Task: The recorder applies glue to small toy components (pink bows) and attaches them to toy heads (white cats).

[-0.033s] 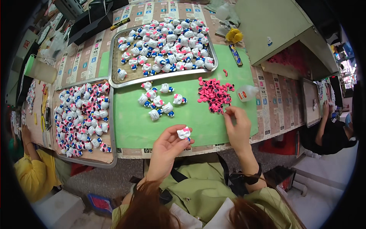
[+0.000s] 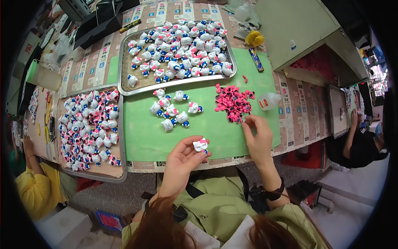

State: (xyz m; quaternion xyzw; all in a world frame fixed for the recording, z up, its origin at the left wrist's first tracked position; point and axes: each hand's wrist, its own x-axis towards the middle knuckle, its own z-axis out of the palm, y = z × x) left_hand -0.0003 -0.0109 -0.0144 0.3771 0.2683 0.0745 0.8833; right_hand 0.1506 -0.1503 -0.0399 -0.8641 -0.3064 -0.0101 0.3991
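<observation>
My left hand (image 2: 181, 155) is closed round a small white cat figurine (image 2: 200, 145) with a pink bow, its face turned up between thumb and fingers. By the lower right edge of a pile of pink sunglasses-shaped pieces (image 2: 232, 101) with dark lenses is my right hand (image 2: 259, 135). Its thumb and forefinger are drawn together in a pinch; whatever is between the tips is too small to make out. Several white and blue cat figurines (image 2: 170, 110) lie loosely on the green mat (image 2: 143, 143), left of the pink pile.
A metal tray (image 2: 143, 90) heaped with figurines stands at the back. Another tray (image 2: 123, 162) at left holds figurines with pink pieces. Right of the pile are a small clear bottle (image 2: 268, 101), a dark tube (image 2: 256, 60) and a grey cabinet (image 2: 298, 31). Other people sit at both sides.
</observation>
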